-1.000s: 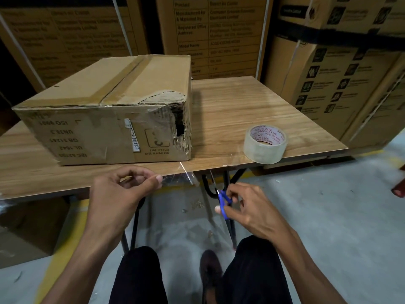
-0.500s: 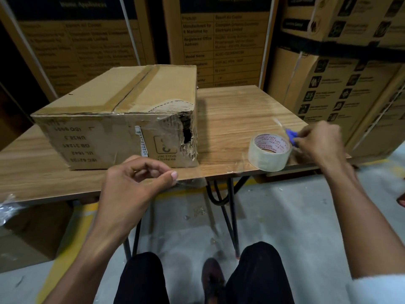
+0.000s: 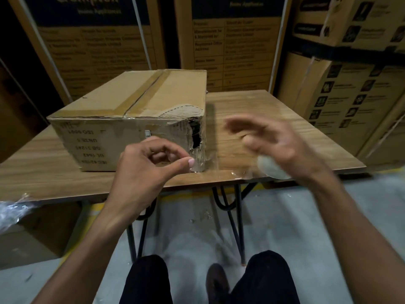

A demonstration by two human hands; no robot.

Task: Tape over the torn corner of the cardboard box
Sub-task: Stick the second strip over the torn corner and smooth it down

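A brown cardboard box (image 3: 131,110) stands on the wooden table (image 3: 252,110). Its near right corner (image 3: 197,137) is torn open into a dark hole with ragged edges. My left hand (image 3: 144,170) pinches one end of a clear strip of tape (image 3: 210,170) just in front of the box's lower right corner. The strip stretches rightward, low over the table edge. My right hand (image 3: 278,145) is blurred, fingers spread, with nothing in it, above the tape roll (image 3: 272,168), which it partly hides. The scissors are not visible.
Tall printed cartons (image 3: 236,40) stand stacked behind and to the right of the table. Crumpled clear plastic (image 3: 13,210) lies at the table's left front edge. Black metal table legs (image 3: 238,220) and my knees are below, over grey floor.
My right hand has put down the blue scissors and swung back left, empty, over the tape roll. My left hand has carried the cut strip up toward the box's torn corner.
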